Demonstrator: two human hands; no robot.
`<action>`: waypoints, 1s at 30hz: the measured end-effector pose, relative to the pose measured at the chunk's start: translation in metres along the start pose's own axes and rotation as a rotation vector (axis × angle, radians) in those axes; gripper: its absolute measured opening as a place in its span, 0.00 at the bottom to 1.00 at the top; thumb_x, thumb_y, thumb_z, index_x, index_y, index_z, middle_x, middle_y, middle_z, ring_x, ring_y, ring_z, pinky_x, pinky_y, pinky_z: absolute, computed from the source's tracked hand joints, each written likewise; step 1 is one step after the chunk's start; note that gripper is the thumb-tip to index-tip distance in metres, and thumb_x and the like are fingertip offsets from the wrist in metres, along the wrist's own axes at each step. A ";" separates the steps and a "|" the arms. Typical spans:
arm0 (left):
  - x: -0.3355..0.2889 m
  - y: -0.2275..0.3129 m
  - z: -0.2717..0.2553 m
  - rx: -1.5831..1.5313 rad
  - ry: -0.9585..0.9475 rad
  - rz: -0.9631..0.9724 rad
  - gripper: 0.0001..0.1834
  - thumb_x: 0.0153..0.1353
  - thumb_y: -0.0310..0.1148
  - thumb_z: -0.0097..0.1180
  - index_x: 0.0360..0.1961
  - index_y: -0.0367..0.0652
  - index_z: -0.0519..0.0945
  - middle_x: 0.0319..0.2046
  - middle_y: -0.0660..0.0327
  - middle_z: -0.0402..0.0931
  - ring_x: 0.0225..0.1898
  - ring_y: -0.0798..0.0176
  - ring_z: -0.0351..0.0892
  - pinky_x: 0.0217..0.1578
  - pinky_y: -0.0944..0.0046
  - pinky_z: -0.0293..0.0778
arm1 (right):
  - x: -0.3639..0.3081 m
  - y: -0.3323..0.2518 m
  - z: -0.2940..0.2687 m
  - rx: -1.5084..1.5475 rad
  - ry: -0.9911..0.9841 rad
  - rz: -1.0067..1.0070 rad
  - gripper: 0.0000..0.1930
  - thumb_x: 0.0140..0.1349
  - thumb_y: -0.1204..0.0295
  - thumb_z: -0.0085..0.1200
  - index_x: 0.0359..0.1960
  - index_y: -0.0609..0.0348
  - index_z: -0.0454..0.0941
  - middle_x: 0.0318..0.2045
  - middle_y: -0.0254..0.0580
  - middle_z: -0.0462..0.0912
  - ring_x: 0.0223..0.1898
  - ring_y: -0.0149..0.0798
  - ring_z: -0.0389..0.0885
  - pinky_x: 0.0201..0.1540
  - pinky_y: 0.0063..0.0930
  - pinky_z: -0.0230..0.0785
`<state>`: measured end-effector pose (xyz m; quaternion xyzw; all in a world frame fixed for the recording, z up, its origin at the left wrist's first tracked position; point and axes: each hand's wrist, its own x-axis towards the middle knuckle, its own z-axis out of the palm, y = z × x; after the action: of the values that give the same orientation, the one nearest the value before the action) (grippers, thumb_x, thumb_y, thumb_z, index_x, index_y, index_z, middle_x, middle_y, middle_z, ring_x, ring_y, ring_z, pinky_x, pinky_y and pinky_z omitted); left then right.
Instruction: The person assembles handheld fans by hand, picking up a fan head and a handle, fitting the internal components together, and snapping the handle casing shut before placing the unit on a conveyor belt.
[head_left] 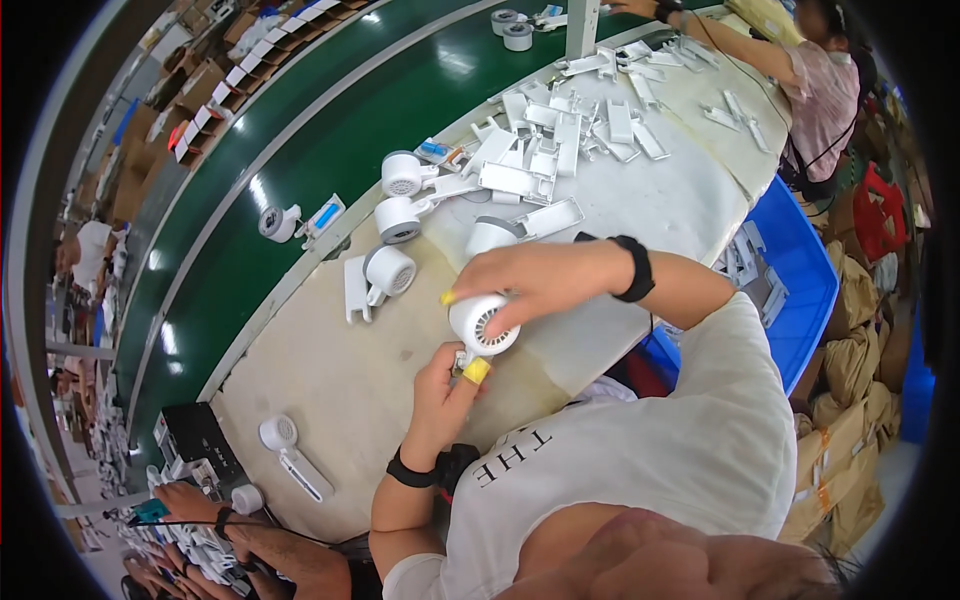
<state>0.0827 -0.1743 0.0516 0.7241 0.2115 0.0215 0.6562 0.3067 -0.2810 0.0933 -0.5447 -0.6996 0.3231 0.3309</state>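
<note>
Both my hands are closed round a white handheld fan head (pixel 468 318) with a slotted round grille, held just above the worktable (pixel 360 400). My left hand (pixel 438 392) grips its short neck from below, a yellow wrap on the thumb. My right hand (pixel 540 278) spans the head from above, thumb over the grille and a yellow wrap on one fingertip. The small parts at the neck are mostly hidden by my left fingers. Just beyond my right hand lies another fan unit (pixel 490 236). More fan heads (pixel 390 270) rest to the left.
White handle shells (pixel 530 140) are heaped across the table's far side. A green conveyor belt (pixel 250 200) curves along the left, carrying a fan unit. A blue bin (pixel 800 260) stands at right. One assembled fan (pixel 290 455) lies near left, close to a co-worker's hand (pixel 185 502).
</note>
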 end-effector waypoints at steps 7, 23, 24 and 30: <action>0.008 0.009 -0.030 -0.659 0.391 0.255 0.17 0.61 0.35 0.48 0.48 0.34 0.69 0.38 0.56 0.76 0.34 0.66 0.76 0.34 0.66 0.72 | -0.151 0.186 -0.110 -1.060 0.852 0.736 0.18 0.52 0.66 0.51 0.43 0.63 0.73 0.43 0.54 0.75 0.46 0.53 0.72 0.51 0.41 0.63; 0.026 -0.010 -0.046 -0.790 0.425 0.351 0.17 0.62 0.32 0.47 0.50 0.35 0.68 0.48 0.50 0.72 0.44 0.59 0.76 0.41 0.59 0.76 | -0.079 0.093 -0.063 -0.483 0.851 0.502 0.33 0.52 0.64 0.59 0.57 0.66 0.61 0.55 0.57 0.67 0.59 0.46 0.64 0.59 0.32 0.55; 0.026 -0.010 -0.045 -0.801 0.482 0.363 0.18 0.62 0.32 0.47 0.51 0.35 0.67 0.48 0.51 0.72 0.44 0.59 0.76 0.41 0.59 0.76 | -0.046 0.058 -0.035 -0.407 0.736 0.428 0.33 0.50 0.67 0.61 0.58 0.65 0.62 0.55 0.54 0.68 0.57 0.44 0.66 0.58 0.31 0.55; 0.032 -0.012 -0.029 -0.862 0.644 0.465 0.17 0.62 0.30 0.48 0.50 0.35 0.69 0.47 0.55 0.71 0.45 0.64 0.74 0.44 0.64 0.74 | 0.060 -0.035 0.054 -0.422 0.466 -0.036 0.31 0.43 0.69 0.65 0.52 0.60 0.68 0.51 0.48 0.72 0.52 0.48 0.71 0.52 0.34 0.65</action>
<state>0.0996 -0.1351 0.0362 0.3761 0.2081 0.4679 0.7722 0.2319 -0.2348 0.0976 -0.6481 -0.6662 0.0314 0.3678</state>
